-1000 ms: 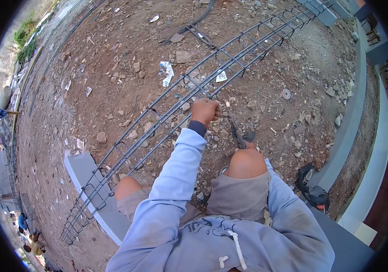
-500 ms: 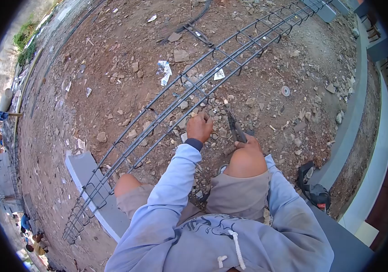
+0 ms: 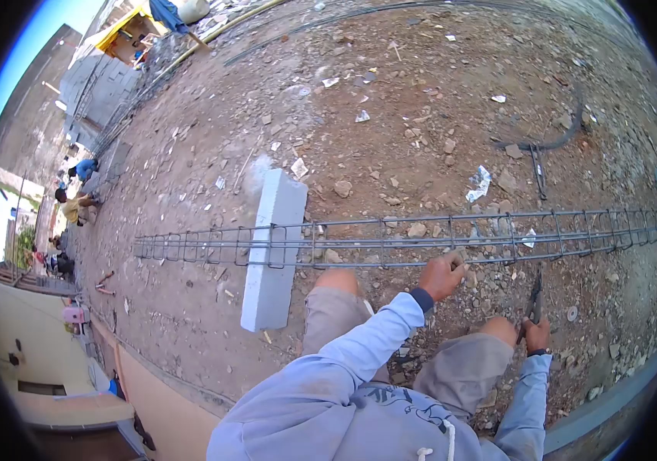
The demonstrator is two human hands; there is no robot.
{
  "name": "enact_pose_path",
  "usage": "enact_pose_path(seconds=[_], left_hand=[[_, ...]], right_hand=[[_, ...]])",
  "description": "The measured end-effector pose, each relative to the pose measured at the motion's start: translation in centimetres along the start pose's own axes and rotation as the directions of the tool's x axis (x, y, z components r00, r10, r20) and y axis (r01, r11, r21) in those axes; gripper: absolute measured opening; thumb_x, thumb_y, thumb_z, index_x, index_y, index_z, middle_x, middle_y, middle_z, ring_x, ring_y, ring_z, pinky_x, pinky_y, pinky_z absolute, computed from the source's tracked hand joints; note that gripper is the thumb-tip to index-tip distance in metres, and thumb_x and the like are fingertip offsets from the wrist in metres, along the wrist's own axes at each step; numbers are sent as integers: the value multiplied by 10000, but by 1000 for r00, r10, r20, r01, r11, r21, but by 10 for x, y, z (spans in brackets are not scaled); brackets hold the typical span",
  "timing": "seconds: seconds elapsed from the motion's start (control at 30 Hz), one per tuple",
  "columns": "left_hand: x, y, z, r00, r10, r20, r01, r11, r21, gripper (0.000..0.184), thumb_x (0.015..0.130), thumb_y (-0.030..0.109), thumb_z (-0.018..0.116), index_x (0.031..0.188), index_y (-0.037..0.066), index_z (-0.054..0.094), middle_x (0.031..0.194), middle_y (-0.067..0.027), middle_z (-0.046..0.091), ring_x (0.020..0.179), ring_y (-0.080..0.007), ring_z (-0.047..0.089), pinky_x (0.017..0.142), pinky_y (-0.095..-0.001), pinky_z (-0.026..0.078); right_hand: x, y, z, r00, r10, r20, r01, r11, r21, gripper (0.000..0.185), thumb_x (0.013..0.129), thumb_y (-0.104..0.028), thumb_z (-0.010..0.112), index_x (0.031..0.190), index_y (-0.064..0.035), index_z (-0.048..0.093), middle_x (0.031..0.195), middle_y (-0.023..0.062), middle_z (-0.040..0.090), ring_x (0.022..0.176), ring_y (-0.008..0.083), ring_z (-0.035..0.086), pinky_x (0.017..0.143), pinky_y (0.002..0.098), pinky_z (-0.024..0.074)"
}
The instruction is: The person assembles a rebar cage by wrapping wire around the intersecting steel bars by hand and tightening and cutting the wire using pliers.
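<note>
The long metal cage (image 3: 359,243) lies across a grey block (image 3: 273,288) on the dirt ground (image 3: 190,192). The left hand (image 3: 442,278) is curled by the cage's near bar; I can't tell if it pinches anything. The right hand (image 3: 534,336) is wrapped around dark pliers (image 3: 536,296), near the knee. A torn paper (image 3: 480,184) lies past the cage. Far left is a person in yellow (image 3: 77,210).

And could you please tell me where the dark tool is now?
In the head view, the dark tool is right of centre, held in the right hand, with its tip just below the rebar cage and a round disc to its right.
</note>
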State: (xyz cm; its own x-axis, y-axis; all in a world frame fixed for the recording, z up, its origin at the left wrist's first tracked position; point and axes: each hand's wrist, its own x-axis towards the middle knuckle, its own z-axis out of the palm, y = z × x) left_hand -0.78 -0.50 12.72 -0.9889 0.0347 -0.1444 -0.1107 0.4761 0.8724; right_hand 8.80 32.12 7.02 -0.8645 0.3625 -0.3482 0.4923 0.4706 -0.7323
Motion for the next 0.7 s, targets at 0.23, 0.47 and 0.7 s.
enact_pose_path(seconds=[0.23, 0.47, 0.7], left_hand=[[-58, 76, -201, 944, -191, -269, 182, 982, -56, 253, 795, 285, 617, 814, 33, 617, 693, -146, 630, 638, -291, 612, 598, -387, 469], [-151, 154, -336, 850, -308, -427, 306, 949, -76, 274, 798, 325, 614, 788, 51, 606, 714, -127, 634, 669, -303, 614, 614, -412, 463], [-219, 178, -409, 811, -371, -452, 370, 924, -95, 274, 792, 342, 611, 788, 68, 626, 697, -123, 639, 669, -304, 623, 606, -413, 467]], right_hand=[[-38, -207, 1, 984, 173, 34, -171, 984, -40, 223, 662, -84, 635, 859, 13, 602, 691, 69, 573, 573, 193, 550, 539, 332, 437], [-103, -347, 63, 806, -55, 589, 293, 902, -316, 282, 673, -133, 677, 917, 3, 636, 745, 136, 639, 624, 233, 617, 592, 358, 483], [-233, -482, 69, 417, 38, 908, 644, 693, -324, 371, 661, -220, 696, 971, -21, 654, 781, 141, 655, 670, 238, 627, 638, 351, 489]])
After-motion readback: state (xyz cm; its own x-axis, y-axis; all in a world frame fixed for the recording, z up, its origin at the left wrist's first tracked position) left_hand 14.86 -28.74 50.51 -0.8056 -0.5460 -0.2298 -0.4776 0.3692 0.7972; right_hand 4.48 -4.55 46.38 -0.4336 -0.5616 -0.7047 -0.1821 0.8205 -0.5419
